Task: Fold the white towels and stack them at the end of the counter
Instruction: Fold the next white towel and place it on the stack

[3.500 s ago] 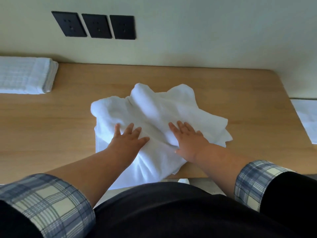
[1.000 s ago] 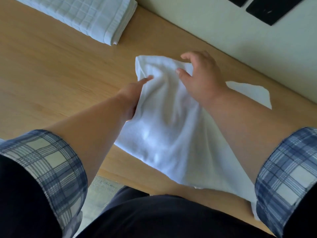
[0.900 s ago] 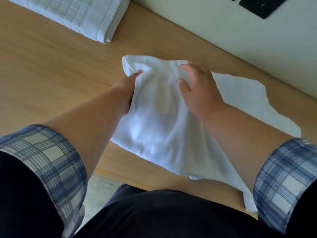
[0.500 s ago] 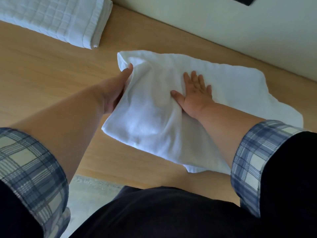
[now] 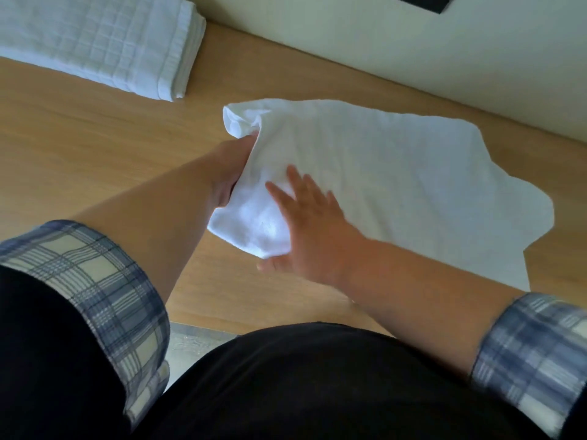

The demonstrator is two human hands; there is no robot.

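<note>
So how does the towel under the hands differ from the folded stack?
The loose towel lies spread and rumpled; the folded stack is squared and layered. The left hand grips the loose towel and the right hand lies flat on it; the stack is untouched. Both are white.

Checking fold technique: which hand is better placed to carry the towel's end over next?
Left, probably: the left hand grips the white towel at its end, while the right hand lies flat on it, fingers spread.

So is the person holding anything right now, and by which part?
The left hand grips the unfolded white towel by its left edge, near the far corner. The right hand only presses on it with straight fingers.
</note>
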